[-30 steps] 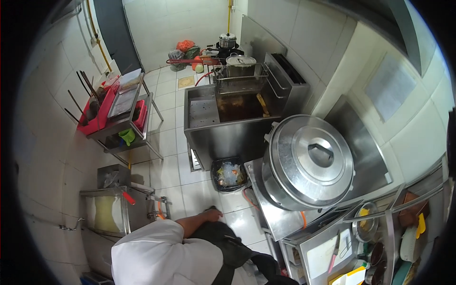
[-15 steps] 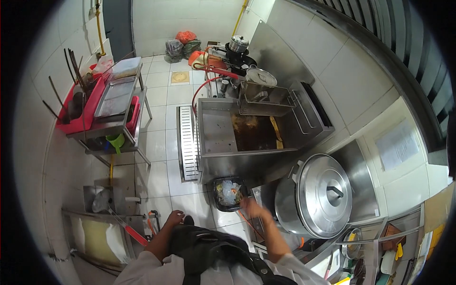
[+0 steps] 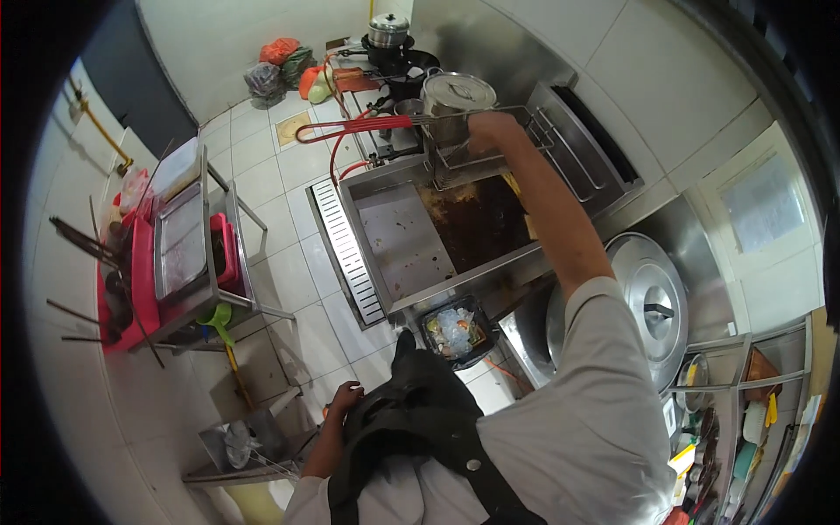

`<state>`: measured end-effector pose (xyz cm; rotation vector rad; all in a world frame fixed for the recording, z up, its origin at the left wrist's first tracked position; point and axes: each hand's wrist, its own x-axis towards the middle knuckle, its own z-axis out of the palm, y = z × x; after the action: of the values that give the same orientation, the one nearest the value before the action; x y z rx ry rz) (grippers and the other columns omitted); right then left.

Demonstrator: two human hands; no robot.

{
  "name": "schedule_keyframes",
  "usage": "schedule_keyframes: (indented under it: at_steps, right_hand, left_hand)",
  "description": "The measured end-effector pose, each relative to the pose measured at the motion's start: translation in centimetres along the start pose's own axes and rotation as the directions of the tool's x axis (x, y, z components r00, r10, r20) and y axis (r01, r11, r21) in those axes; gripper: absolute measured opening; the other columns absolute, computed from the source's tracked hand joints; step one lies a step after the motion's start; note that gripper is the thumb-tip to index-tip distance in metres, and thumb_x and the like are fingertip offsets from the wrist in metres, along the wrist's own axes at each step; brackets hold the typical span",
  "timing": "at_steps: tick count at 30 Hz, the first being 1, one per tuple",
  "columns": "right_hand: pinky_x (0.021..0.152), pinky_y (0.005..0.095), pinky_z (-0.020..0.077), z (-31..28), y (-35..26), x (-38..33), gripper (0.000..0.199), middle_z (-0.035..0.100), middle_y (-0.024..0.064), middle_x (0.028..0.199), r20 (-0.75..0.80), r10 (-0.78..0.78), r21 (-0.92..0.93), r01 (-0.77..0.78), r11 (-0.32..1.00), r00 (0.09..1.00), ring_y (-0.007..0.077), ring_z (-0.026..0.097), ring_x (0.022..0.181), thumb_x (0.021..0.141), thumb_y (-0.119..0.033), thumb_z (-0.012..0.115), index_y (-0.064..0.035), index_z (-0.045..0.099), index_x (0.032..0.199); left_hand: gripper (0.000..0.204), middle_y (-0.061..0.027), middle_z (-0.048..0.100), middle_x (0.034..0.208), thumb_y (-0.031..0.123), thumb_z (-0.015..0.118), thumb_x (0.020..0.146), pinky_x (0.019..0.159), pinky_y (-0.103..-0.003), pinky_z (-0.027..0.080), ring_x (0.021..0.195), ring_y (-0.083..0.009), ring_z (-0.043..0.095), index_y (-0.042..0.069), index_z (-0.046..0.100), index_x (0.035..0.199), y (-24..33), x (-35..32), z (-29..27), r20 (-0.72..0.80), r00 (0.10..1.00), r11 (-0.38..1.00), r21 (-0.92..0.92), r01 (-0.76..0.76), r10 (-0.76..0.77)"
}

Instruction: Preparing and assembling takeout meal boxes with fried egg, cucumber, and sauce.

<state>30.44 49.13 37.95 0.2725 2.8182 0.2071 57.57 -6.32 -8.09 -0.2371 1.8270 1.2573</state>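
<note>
Since half a second ago the right hand [image 3: 492, 131] has risen from near the waste bin [image 3: 457, 330] to the far end of the fryer and now grips the rim of the wire fry basket [image 3: 490, 144], which sits over the back of the dark oil vat [image 3: 477, 223]; its red handle [image 3: 350, 129] points left over the floor. Left hand [image 3: 343, 398] hangs low beside the dark apron, fingers loosely curled, holding nothing. A steel drain tray [image 3: 398, 249] lies beside the vat, with a slotted floor grate [image 3: 346, 249] just to its left. Nearer the person, a large lidded steel pot [image 3: 652, 311] stands on the counter. White tiles cover the floor; a steel rack with red trays [image 3: 140, 271] stands at the left wall, bags [image 3: 280, 66] are heaped in the far corner, and a small lidded pot [image 3: 388, 29] sits on the far stove.
</note>
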Motion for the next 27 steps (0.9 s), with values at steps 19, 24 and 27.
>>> schedule_keyframes:
  at_steps: [19,24,27]
  right_hand:
    - [0.090,0.0396,0.0443,4.6,8.7,-14.1,0.061,0.061,0.0200,0.114,-0.137,0.303,0.683,-0.131,0.719,0.943,0.0352,0.058,0.104,0.081,-0.037,0.066,-0.0037,0.048,0.129]
    - [0.091,0.0395,0.0441,12.1,10.2,-19.3,0.056,0.062,0.0218,0.109,0.032,0.546,0.747,-0.383,0.544,0.837,0.0353,0.059,0.105,0.081,-0.037,0.065,0.0001,0.054,0.122]
    - [0.088,0.0432,0.0470,18.5,12.0,-16.5,0.046,0.062,0.0231,0.108,0.150,0.577,0.503,-0.564,0.654,0.803,0.0370,0.060,0.103,0.079,-0.035,0.064,0.0006,0.062,0.108]
  left_hand:
    - [0.037,-0.0148,0.064,0.090,0.011,0.057,0.086,0.053,-0.029,0.049,0.069,-0.0185,0.062,-0.002,0.052,0.120,13.3,10.7,-8.7,0.004,0.997,0.990,0.114,0.082,-0.083]
    - [0.033,-0.0127,0.065,0.085,0.013,0.057,0.087,0.048,-0.032,0.047,0.062,-0.0176,0.062,0.000,0.054,0.117,12.0,12.3,-12.1,0.025,0.971,0.966,0.109,0.235,-0.239]
    - [0.032,-0.0106,0.064,0.080,0.014,0.057,0.089,0.044,-0.031,0.044,0.059,-0.0178,0.061,0.001,0.053,0.117,10.9,14.1,-15.4,0.067,0.964,0.961,0.120,0.248,-0.257]
